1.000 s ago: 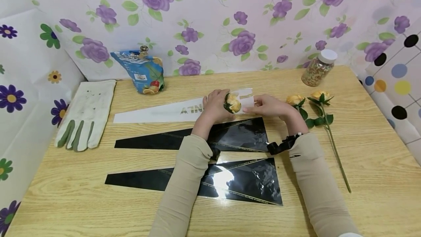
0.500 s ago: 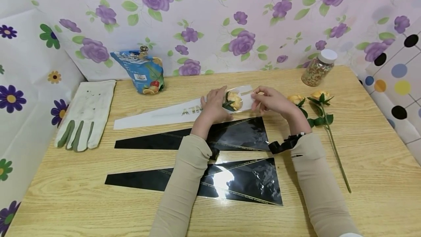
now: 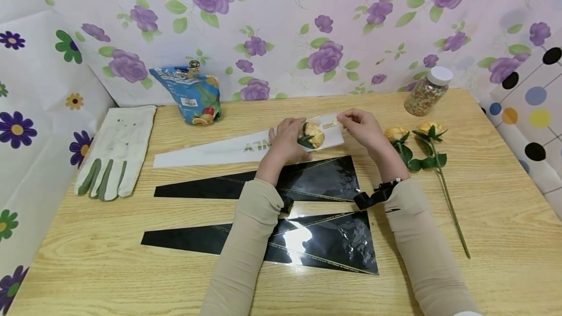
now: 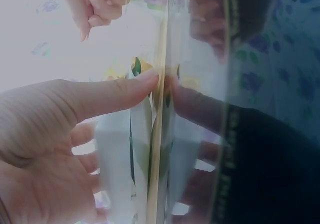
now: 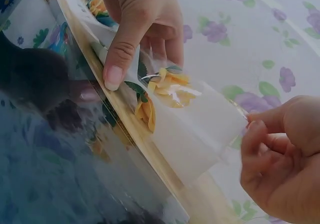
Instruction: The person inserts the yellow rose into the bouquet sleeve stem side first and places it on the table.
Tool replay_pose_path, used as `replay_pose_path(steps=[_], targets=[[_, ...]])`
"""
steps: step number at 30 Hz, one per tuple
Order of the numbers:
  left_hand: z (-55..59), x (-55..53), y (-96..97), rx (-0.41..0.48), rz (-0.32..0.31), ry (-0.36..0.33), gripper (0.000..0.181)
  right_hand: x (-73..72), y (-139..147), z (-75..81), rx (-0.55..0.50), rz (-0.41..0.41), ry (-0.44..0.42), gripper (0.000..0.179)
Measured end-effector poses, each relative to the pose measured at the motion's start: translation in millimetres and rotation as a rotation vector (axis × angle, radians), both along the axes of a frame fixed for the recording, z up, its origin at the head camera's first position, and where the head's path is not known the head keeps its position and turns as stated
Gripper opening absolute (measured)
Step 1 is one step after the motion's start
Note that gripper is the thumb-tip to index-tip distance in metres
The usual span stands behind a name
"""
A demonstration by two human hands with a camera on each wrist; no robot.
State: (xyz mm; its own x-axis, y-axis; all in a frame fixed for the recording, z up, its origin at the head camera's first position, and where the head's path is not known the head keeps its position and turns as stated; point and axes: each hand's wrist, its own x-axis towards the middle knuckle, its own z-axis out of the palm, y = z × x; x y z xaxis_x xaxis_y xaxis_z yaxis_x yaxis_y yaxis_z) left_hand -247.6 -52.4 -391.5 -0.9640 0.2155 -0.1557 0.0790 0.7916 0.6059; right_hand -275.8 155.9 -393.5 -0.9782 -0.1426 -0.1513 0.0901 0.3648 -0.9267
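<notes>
A tapered white-and-clear flower sleeve (image 3: 206, 155) with gold letters lies across the back of the table, its wide end to the right. Inside it, near that end, a yellow rose (image 3: 314, 134) with green leaves shows through the clear film. My left hand (image 3: 287, 143) grips the sleeve just below the bloom, thumb on the near side and fingers on the far side. At the sleeve's top right corner, my right hand (image 3: 363, 129) pinches the film edge between thumb and forefinger. The right wrist view shows this pinch (image 5: 250, 118) close up. The rose's stem is mostly hidden.
Two black tapered sleeves (image 3: 320, 179) lie nearer me. Two more yellow roses (image 3: 430, 129) rest at the right, one stem (image 3: 452, 204) pointing toward me. A lidded jar (image 3: 428, 91), a clipped blue bag (image 3: 193, 96) and a work glove (image 3: 118, 150) stand or lie around the back and left.
My right hand has shifted from the side of the sleeve's wide end to its far top corner, and that end now spreads flatter. The left hand keeps its hold.
</notes>
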Motion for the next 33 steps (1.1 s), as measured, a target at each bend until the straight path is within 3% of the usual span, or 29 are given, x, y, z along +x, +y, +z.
replay_pose_path(steps=[7, 14, 18, 22, 26, 29, 33], targets=[[-0.2, -1.7, 0.2, -0.007, 0.019, -0.003, 0.095, 0.4, 1, 1.3, -0.077, 0.093, -0.052, 0.033], [1.3, -1.7, -1.9, -0.016, 0.002, -0.01, 0.101, -0.4, 0, -1.0, -0.075, 0.071, -0.024, 0.033], [6.4, 0.8, -1.4, -0.001, -0.016, -0.019, 0.101, 0.2, 1, 0.2, 0.015, 0.052, -0.056, 0.04], [21.2, 11.4, 5.2, -0.073, -0.067, 0.011, 0.096, 5.9, 6, 7.4, 0.107, 0.004, -0.096, 0.051], [36.4, 25.0, 16.1, -0.137, -0.123, 0.06, 0.083, 12.2, 11, 17.8, 0.169, -0.014, -0.079, 0.057], [39.1, 34.6, 21.7, -0.109, -0.122, 0.1, 0.064, 18.6, 14, 23.4, 0.256, 0.042, -0.054, 0.055], [31.4, 46.4, 22.6, -0.021, -0.133, 0.121, 0.039, 31.5, 21, 23.0, 0.426, 0.191, -0.008, 0.049]])
